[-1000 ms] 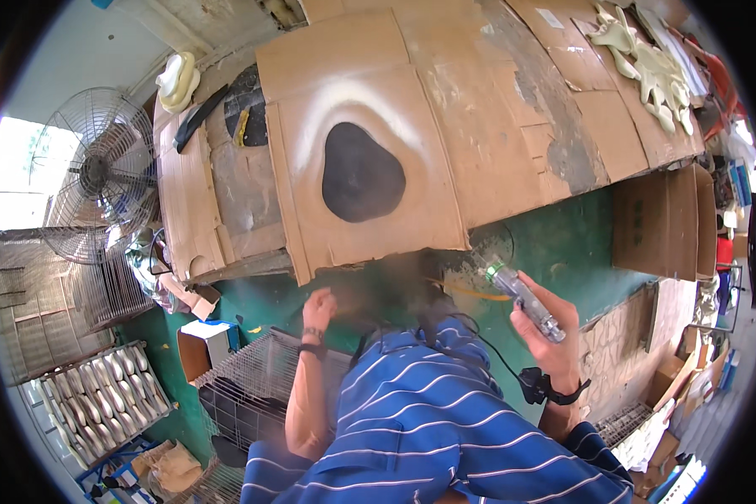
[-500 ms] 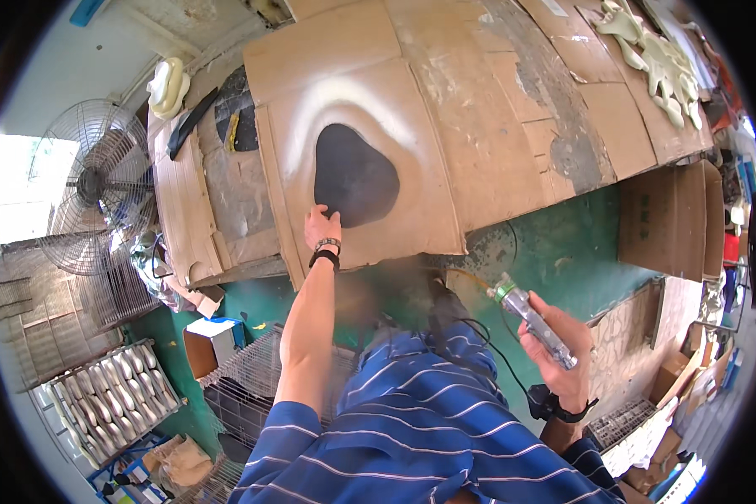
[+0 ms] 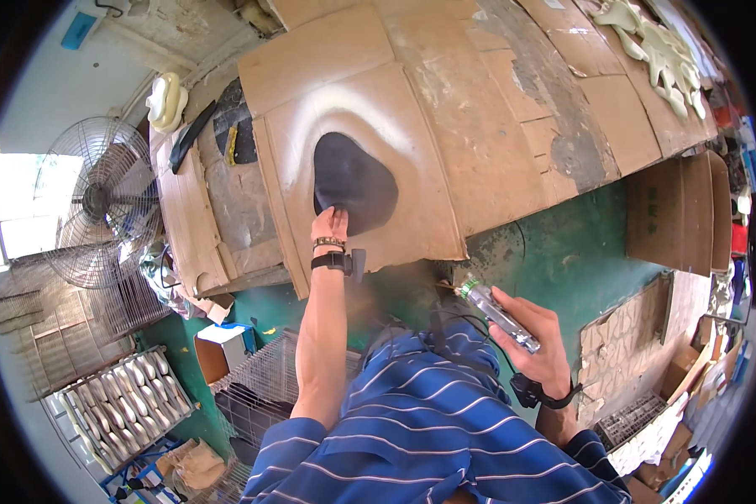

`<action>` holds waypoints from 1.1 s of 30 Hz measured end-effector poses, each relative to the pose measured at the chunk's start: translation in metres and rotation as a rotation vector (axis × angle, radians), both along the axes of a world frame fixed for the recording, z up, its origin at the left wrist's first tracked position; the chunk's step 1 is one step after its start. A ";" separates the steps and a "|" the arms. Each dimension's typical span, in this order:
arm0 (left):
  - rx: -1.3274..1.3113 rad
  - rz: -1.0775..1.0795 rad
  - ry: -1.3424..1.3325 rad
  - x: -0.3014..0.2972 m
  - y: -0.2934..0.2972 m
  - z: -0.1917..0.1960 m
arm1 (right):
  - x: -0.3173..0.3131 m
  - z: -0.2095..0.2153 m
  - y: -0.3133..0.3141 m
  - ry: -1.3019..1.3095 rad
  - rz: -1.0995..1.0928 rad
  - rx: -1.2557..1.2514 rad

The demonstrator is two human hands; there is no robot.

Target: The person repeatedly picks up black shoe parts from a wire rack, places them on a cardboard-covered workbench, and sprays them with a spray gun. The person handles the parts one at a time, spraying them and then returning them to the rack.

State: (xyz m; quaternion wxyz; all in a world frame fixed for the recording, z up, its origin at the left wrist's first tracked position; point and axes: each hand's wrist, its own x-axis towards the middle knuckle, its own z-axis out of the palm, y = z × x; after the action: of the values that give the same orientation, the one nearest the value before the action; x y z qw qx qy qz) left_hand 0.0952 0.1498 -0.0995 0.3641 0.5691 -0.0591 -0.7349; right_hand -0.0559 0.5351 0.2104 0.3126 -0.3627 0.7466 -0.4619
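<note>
A fan (image 3: 101,202) stands well left of the dark pad (image 3: 357,181), which lies on cardboard (image 3: 428,143) covering the tabletop. The left hand (image 3: 329,225) touches the pad's near edge, fingers flat, grip open and holding nothing. Right of the pad, off the cardboard, the right hand (image 3: 536,336) grips a spray can (image 3: 497,314) closed.

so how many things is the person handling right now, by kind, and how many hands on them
Dark rounded piece on the cardboard-covered table, touched by the left hand: 1
Spray tool held in the right hand: 1
Hands in use: 2
Total things handled: 2
</note>
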 end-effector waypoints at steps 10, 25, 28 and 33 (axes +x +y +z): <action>-0.325 -0.131 0.483 -0.104 -0.069 0.103 | 0.013 -0.018 -0.005 0.034 0.048 -0.005; -0.550 0.241 0.540 0.030 -0.023 0.233 | -0.001 -0.021 -0.036 0.032 0.173 0.001; -0.572 0.266 0.588 0.090 0.020 0.228 | -0.008 -0.020 -0.051 0.039 0.281 0.035; -0.612 0.516 0.469 0.188 0.108 0.232 | -0.008 -0.023 -0.086 0.069 0.500 0.018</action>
State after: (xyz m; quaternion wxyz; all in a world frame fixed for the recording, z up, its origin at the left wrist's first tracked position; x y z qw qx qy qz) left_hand 0.2832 0.2577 0.1326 0.6898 0.2500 -0.0456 -0.6779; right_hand -0.0639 0.4492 0.1879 0.3948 -0.5490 0.6477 -0.3510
